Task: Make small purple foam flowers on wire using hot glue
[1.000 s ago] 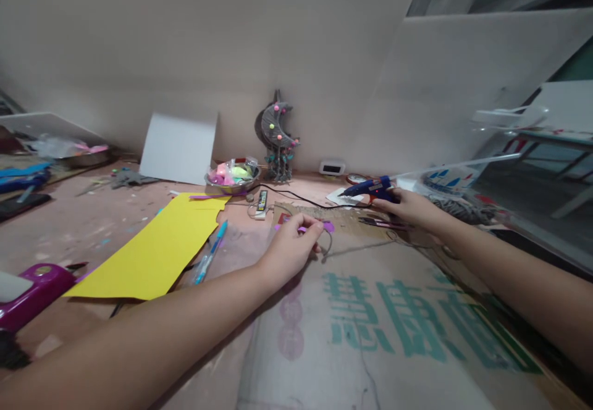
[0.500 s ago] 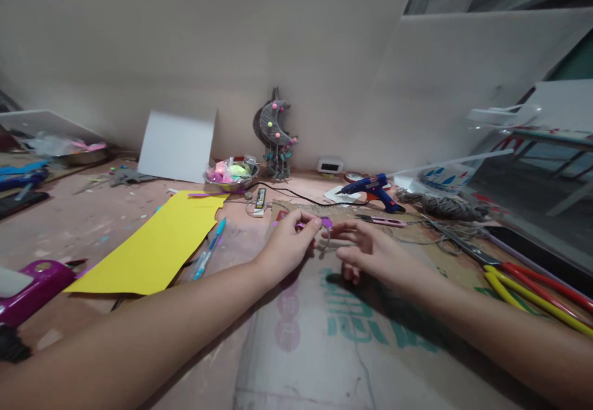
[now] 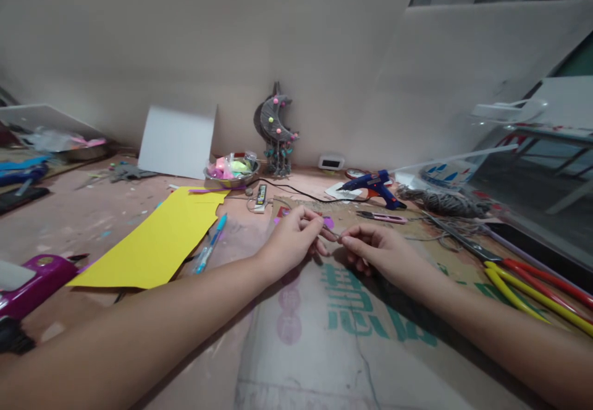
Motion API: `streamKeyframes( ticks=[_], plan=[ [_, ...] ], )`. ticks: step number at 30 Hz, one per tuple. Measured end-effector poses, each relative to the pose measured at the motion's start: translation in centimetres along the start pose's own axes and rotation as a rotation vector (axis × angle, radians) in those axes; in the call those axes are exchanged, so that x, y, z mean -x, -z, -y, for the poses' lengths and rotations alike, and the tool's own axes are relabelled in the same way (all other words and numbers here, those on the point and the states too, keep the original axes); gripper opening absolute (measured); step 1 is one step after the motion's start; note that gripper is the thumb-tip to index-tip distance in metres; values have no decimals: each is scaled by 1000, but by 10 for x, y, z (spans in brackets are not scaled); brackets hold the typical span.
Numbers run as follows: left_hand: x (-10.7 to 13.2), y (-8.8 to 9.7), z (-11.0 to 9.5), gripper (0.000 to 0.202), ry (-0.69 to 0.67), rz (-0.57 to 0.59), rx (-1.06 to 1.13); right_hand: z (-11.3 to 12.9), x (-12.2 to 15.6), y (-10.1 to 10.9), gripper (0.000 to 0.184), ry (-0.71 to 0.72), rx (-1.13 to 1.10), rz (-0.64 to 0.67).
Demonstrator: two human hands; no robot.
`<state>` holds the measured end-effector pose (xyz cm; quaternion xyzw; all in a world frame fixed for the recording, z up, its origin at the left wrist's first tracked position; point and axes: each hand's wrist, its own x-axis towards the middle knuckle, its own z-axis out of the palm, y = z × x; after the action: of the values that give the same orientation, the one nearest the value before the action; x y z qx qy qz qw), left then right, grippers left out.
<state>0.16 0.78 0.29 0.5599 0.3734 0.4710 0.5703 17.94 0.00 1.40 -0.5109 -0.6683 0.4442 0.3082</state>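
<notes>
A short piece of grey yarn (image 3: 332, 233) stretches between my two hands, over the cardboard sheet (image 3: 296, 367). My left hand (image 3: 300, 232) pinches one end of it between thumb and fingers. At the other end, the thumb and forefinger of my right hand (image 3: 370, 246) are closed on the yarn. Bits of purple paper (image 3: 328, 222) lie just behind my fingers. Beyond my right hand rest small pink-handled snips (image 3: 382, 217) and a blue glue gun (image 3: 370, 183) with a black cord.
Yellow paper (image 3: 152, 243) and a blue pen (image 3: 212, 243) lie left. Scissors (image 3: 486, 254), a dark phone (image 3: 537, 243) and a grey yarn skein (image 3: 445, 202) are right. Behind stand a bowl of coloured clay packets (image 3: 231, 172) and a yarn-wrapped moon ornament (image 3: 277, 120).
My right hand's fingers have come together and taken hold of the yarn's free end. The yarn, curled before, is now pulled fairly straight between my hands.
</notes>
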Motion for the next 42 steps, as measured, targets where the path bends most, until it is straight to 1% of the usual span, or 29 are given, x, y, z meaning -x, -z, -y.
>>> streamKeyframes(
  ticks=[4, 9, 13, 15, 17, 18, 19, 20, 21, 22, 24, 25, 26, 27, 28, 30, 33, 34, 37, 38, 42],
  plan=[
    [1, 0, 3, 15, 5, -14, -15, -1, -1, 4, 25, 141, 156, -137],
    [3, -2, 2, 11, 15, 3, -70, 1, -1, 7, 21, 224, 311, -204],
    [3, -2, 0, 13, 26, 25, -109, 0, -5, 7, 18, 443, 433, -259],
    [2, -2, 0, 13, 30, 25, -102, -2, -6, 8, 19, 503, 427, -303],
    [1, -1, 1, 11, 42, 10, -68, -2, -2, 10, 24, 484, 369, -376],
    [0, -1, 2, 11, 48, 0, -47, -1, 0, 10, 24, 449, 354, -398],
    [-1, 0, 3, 10, 52, -10, -30, 1, 4, 11, 23, 401, 355, -392],
    [-2, 1, 3, 10, 50, -16, -17, 3, 8, 10, 25, 345, 367, -350],
    [-3, 1, 4, 10, 46, -21, -10, 6, 11, 9, 31, 289, 383, -268],
    [-4, 2, 4, 9, 39, -24, -4, 9, 14, 7, 37, 246, 399, -160],
    [-4, 2, 5, 10, 24, -26, 5, 14, 18, 3, 43, 218, 398, 38],
    [-4, 3, 5, 11, 16, -25, 10, 16, 18, 0, 44, 226, 386, 97],
    [-4, 3, 5, 11, 9, -25, 14, 16, 18, -2, 42, 237, 376, 127],
    [-4, 3, 5, 12, 3, -25, 17, 16, 17, -4, 40, 243, 362, 131],
    [-4, 3, 4, 12, -2, -23, 19, 15, 16, -5, 37, 240, 331, 110],
    [-3, 2, 4, 13, -2, -19, 18, 12, 13, -6, 34, 204, 218, 29],
    [-2, 1, 3, 12, 13, -11, -5, 8, 9, -6, 42, 137, 23, -106],
    [-2, 1, 2, 12, 17, -8, -20, 8, 8, -6, 41, 128, -3, -149],
    [1, -1, 1, 12, 12, 9, -77, 10, 7, -5, 23, 134, 31, -260],
    [2, -1, 0, 12, 9, 16, -98, 11, 7, -5, 20, 133, 51, -279],
    [5, -1, -2, 10, -2, 37, -167, 11, 7, -4, 21, 130, 59, -278]
  ],
)
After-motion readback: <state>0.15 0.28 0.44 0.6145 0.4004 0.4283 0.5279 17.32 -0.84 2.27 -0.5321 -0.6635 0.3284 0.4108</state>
